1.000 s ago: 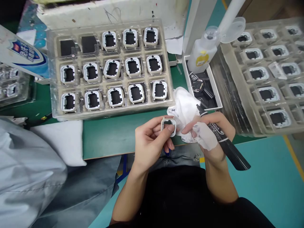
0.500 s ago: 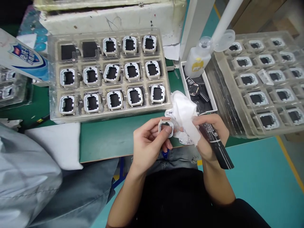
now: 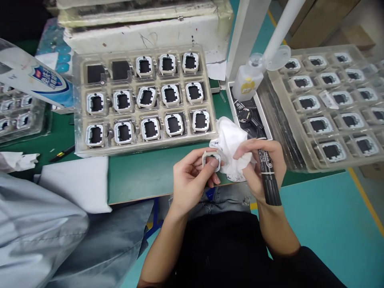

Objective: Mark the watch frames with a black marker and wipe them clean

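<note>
My left hand (image 3: 192, 178) pinches a small white square frame part (image 3: 211, 161) with a dark middle, just over the near edge of the green table. My right hand (image 3: 264, 168) is closed round a black marker (image 3: 268, 176) and a crumpled white cloth (image 3: 232, 150) that it presses against the part. Behind the hands lies a clear tray (image 3: 144, 147) with several of the same white frames in its cells; two cells at its far left hold only dark squares.
A second clear tray (image 3: 303, 160) of frames sits at the right. Between the trays stand a white box (image 3: 232, 96) of dark parts and a plastic bottle (image 3: 247, 80). A white sheet (image 3: 76, 184) lies at left. Another person's grey sleeve (image 3: 36, 232) fills the lower left.
The marker in my right hand has swung from slanting to nearly upright, and the cloth has bunched closer to the part. The left hand keeps its hold on the frame.
</note>
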### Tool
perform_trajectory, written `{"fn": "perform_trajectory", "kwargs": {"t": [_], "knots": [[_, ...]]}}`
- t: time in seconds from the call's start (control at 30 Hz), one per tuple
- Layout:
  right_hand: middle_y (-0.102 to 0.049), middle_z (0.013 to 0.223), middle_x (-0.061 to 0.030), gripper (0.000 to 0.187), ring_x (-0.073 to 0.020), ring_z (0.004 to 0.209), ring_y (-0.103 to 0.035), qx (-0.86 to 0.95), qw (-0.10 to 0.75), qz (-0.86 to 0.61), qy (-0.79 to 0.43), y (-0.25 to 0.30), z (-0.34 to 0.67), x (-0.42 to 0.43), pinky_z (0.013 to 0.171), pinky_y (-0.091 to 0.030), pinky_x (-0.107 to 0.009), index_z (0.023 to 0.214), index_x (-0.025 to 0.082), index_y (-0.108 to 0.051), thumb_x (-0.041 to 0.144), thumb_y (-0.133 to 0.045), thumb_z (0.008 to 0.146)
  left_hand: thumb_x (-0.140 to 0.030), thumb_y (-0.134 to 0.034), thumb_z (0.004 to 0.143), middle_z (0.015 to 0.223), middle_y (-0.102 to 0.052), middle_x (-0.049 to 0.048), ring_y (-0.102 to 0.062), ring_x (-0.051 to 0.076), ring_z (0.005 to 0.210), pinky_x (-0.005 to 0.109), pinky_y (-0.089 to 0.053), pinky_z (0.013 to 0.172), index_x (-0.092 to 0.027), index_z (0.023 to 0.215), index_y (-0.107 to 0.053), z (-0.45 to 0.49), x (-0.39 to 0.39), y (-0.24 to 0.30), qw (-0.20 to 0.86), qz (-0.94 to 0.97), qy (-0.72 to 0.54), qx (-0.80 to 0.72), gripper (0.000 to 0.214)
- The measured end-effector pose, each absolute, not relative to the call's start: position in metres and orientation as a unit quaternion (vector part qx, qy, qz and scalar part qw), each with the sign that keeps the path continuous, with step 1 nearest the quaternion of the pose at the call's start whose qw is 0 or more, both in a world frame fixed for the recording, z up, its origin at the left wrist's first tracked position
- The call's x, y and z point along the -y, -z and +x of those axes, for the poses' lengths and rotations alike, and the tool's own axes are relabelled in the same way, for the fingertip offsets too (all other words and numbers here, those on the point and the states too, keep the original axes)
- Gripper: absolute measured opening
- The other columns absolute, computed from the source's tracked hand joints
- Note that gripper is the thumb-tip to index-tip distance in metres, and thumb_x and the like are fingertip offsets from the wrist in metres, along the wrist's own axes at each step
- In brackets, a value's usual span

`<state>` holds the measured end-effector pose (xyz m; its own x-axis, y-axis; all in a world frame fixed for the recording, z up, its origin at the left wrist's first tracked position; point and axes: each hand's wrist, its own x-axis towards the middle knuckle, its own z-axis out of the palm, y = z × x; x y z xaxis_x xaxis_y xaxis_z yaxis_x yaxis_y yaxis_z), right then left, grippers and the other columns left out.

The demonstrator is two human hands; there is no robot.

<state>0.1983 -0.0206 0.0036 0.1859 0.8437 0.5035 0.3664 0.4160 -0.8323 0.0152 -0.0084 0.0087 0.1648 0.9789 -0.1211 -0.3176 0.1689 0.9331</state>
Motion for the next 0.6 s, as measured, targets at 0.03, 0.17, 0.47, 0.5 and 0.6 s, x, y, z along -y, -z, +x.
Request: {"fn": "perform_trajectory", "kwargs": {"t": [0.03,0.17,0.47,0.5,0.6], "knots": [[-0.075,0.093,-0.0024,0.019,-0.0294,0.085,-0.076,0.607,0.586,-0.502,-0.191,-0.004,0.198,0.020,0.081,-0.066,-0.052,0.118,0.037,-0.065,0.031,-0.072,0.101,-0.037,-0.090,0.097,0.083,-0.082,0.0040,-0.070,0.012,0.052,0.021,-0.055,0.046,-0.017,0.117,-0.081,0.015,0.009,-0.008,0.648,0.406,-0.502,-0.405,0.030],[-0.073,0.096,-0.0033,0.025,-0.0305,0.093,-0.076,0.624,0.583,-0.516,-0.070,-0.002,0.204,0.026,0.089,-0.066,-0.054,0.119,0.035,-0.068,0.021,-0.073,0.099,-0.038,-0.091,0.096,0.083,-0.083,0.0050,-0.070,0.012,0.052,0.021,-0.055,0.046,-0.016,0.116,-0.081,0.015,0.010,-0.008,0.653,0.405,-0.503,-0.396,0.032],[-0.076,0.098,-0.0039,0.045,-0.0248,0.087,-0.077,0.631,0.515,-0.567,0.122,0.011,0.218,0.049,0.072,-0.067,-0.040,0.131,0.025,-0.074,0.010,-0.074,0.088,-0.038,-0.093,0.093,0.084,-0.085,0.0069,-0.072,0.015,0.047,0.021,-0.055,0.039,-0.013,0.115,-0.076,0.014,0.008,-0.011,0.687,0.356,-0.496,-0.394,0.037],[-0.076,0.097,-0.0039,0.038,-0.0252,0.087,-0.078,0.630,0.523,-0.563,0.116,0.011,0.217,0.049,0.071,-0.067,-0.041,0.123,0.025,-0.074,0.010,-0.075,0.089,-0.038,-0.093,0.093,0.084,-0.085,0.0065,-0.073,0.015,0.048,0.021,-0.055,0.039,-0.014,0.115,-0.076,0.014,0.008,-0.011,0.687,0.357,-0.494,-0.394,0.037],[-0.074,0.098,-0.0049,0.027,-0.0271,0.089,-0.080,0.629,0.571,-0.521,0.079,0.014,0.213,0.047,0.078,-0.072,-0.048,0.111,0.025,-0.072,0.010,-0.076,0.089,-0.038,-0.093,0.093,0.086,-0.085,0.0056,-0.073,0.014,0.050,0.021,-0.057,0.041,-0.015,0.115,-0.075,0.014,0.008,-0.011,0.681,0.370,-0.494,-0.395,0.037]]}}
